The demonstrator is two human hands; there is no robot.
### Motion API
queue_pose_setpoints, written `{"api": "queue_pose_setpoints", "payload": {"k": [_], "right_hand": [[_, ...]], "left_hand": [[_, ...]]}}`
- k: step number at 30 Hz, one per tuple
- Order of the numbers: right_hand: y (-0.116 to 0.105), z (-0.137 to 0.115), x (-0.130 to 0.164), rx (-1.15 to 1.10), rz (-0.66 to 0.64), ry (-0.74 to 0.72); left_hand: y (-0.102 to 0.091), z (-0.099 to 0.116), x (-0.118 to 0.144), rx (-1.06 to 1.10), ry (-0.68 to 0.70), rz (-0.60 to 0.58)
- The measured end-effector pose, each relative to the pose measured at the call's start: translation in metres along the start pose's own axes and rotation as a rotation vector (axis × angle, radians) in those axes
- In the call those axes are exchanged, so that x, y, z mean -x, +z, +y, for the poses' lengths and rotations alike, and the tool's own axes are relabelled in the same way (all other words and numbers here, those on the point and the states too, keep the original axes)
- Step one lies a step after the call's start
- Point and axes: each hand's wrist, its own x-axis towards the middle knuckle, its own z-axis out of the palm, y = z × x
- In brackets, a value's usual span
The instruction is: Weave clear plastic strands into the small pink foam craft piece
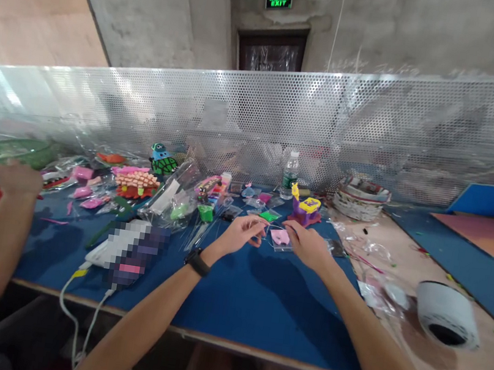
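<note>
Mid-frame, the left hand pinches a thin, pale, wire-like strand, nearly level at the frame's centre. Just below shows a flat, light-pink piece. Rightward, the right hand's fingertips bunch close; whether they grip the strand, I cannot tell.
</note>
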Motion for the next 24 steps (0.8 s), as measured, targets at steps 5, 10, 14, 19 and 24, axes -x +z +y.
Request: {"api": "queue_pose_setpoints", "payload": {"k": [5, 10, 14, 19, 24], "right_hand": [[-0.005, -0.010, 0.001, 0.186, 0.149, -0.233], [0.000, -0.016, -0.001, 0.286, 0.175, -0.482], [0.007, -0.016, -0.002, 0.400, 0.132, -0.504], [0.012, -0.013, -0.003, 0.474, 0.161, -0.526], [0.015, -0.008, -0.007, 0.466, 0.164, -0.556]], "left_hand": [[0.000, -0.003, -0.002, 0.057, -0.073, 0.122], [-0.006, -0.007, -0.004, 0.083, -0.072, 0.111], [-0.010, -0.009, -0.004, 0.086, -0.068, 0.038], [-0.015, -0.009, -0.005, 0.057, -0.067, -0.023], [-0.017, -0.007, -0.007, 0.033, 0.003, -0.071]]}}
